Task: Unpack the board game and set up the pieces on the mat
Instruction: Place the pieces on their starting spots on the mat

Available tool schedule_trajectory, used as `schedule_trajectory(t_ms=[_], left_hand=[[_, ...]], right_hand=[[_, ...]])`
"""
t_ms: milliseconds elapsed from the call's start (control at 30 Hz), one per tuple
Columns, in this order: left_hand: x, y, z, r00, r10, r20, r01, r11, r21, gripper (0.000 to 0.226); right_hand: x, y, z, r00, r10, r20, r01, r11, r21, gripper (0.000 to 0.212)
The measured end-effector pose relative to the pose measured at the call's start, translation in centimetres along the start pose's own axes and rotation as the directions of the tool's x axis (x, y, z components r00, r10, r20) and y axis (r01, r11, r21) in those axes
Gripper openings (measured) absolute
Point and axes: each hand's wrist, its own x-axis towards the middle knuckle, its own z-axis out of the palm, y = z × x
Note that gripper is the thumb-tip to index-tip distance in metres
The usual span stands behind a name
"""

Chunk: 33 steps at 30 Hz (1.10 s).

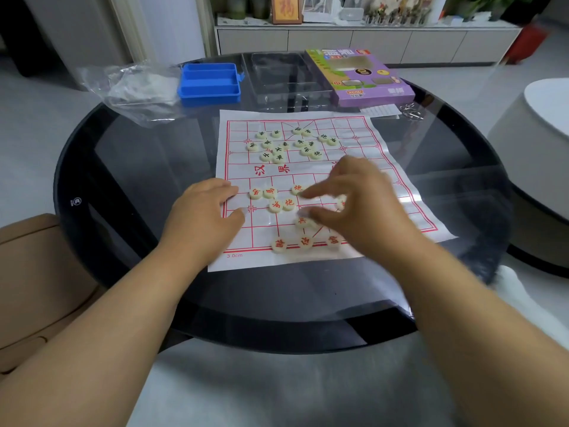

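- on the round dark glass counter (129,167) lies the white mat (308,263) with its red grid, near the middle.
- left hand (203,211) rests on the mat's left edge, fingers relaxed and nearly straight, holding nothing.
- right hand (354,208) hovers over the near half of the mat, blurred; forefinger and thumb reach toward the red-marked pieces (281,204), and i cannot tell whether they pinch one.
- red-marked pieces lie loosely scattered on the near half; three sit along the nearest line.
- dark-marked pieces (289,144) lie in a loose cluster on the far half.
- beyond the mat stand a blue tray (209,84), a clear plastic lid (283,75) and the purple game box (363,78).
- a crumpled clear bag (135,87) lies at the far left, beside the tray.
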Motion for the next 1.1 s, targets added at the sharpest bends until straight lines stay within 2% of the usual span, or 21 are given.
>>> schedule_trajectory(t_ms=[100,300,867,1100], left_hand=[[0.0,0.0,0.0,1.000,-0.002,0.004,0.002,1.000,-0.006,0.049],[-0.1,0.1,-0.1,1.000,0.004,-0.005,-0.004,1.000,-0.015,0.048],[-0.1,0.3,-0.1,1.000,0.005,-0.011,-0.005,1.000,-0.012,0.048],[-0.1,0.3,-0.1,1.000,0.001,-0.008,-0.001,1.000,-0.003,0.048]], right_hand=[[0.5,2.6,-3.2,0.984,0.126,-0.128,-0.126,0.992,0.007,0.030],[0.2,6.5,-5.6,0.938,0.294,-0.182,-0.293,0.956,0.033,0.030],[2.1,6.7,-2.6,0.908,0.417,-0.033,-0.418,0.905,-0.083,0.025],[4.0,6.1,0.3,0.898,0.439,0.023,-0.437,0.897,-0.065,0.030]])
